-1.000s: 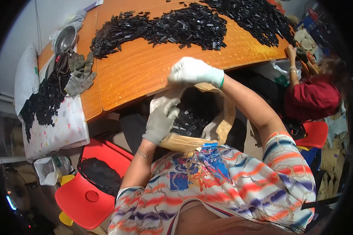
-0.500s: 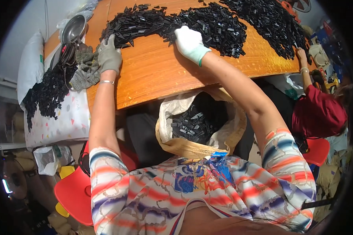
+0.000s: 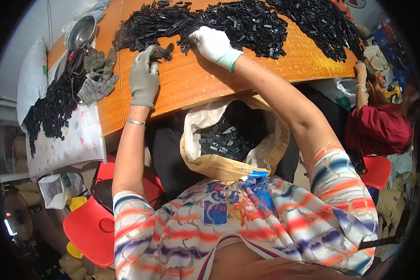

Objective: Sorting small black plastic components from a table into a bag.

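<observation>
Two gloved hands work over the table (image 3: 182, 86). Left hand (image 3: 144, 79), grey glove: fingers clamped on a few small black pieces (image 3: 163, 52), slightly blurred, just off the near edge of the long black pile (image 3: 247, 29). Right hand (image 3: 213, 45), white glove: fingers bunched together at the same pile's near edge; cannot tell whether they grip anything.

Main container: tan sack (image 3: 214, 166), mouth up, between the table edge and the person's torso. Rim rolled outward, pale lining, blue patch on near side. Inside, loose black pieces, same look as on the table, visible at left of the mouth; far side too dark to read.

Second black pile (image 3: 315, 29) lies farther right on the table. Third, smaller black heap (image 3: 53, 116) sits at left on a white patterned sheet (image 3: 81, 147). Metal bowl (image 3: 81, 33) tilted at far left, bare inner wall showing; knitted gloves (image 3: 97, 86) lie near it. Stuffed white bag (image 3: 34, 77) beside the heap, contents hidden. White plastic bag (image 3: 55, 192) hangs low at left, near the red chair (image 3: 91, 233); contents unclear.

At right, a co-worker in a maroon top (image 3: 378, 128) has one hand at the table edge, another plastic bag (image 3: 343, 88) just beside.
</observation>
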Motion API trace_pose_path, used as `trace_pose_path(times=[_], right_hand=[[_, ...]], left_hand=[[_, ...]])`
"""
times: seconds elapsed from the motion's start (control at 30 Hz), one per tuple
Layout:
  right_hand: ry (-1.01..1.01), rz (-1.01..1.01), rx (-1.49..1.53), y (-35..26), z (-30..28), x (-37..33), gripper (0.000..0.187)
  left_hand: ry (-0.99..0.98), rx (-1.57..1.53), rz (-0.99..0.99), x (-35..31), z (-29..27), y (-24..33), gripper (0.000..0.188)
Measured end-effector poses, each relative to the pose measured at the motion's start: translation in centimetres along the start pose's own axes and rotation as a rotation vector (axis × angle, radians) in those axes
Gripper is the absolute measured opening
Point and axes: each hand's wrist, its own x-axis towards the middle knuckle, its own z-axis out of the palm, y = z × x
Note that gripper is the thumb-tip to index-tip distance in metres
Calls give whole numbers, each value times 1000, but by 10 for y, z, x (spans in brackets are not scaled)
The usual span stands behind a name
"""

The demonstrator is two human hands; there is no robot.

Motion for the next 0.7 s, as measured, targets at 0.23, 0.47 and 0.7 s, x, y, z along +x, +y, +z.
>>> trace_pose_path(times=[0.23, 0.47, 0.7], right_hand=[[-62, -242, -80, -16, 0, -1, 18], [-67, -342, -124, -12, 1, 4, 14], [-199, -312, -93, -25, -16, -11, 16]], left_hand=[[-83, 98, 13, 0, -9, -5, 34], [-144, 301, -28, 19, 1, -15, 34], [-223, 396, -9, 16, -1, -19, 21]])
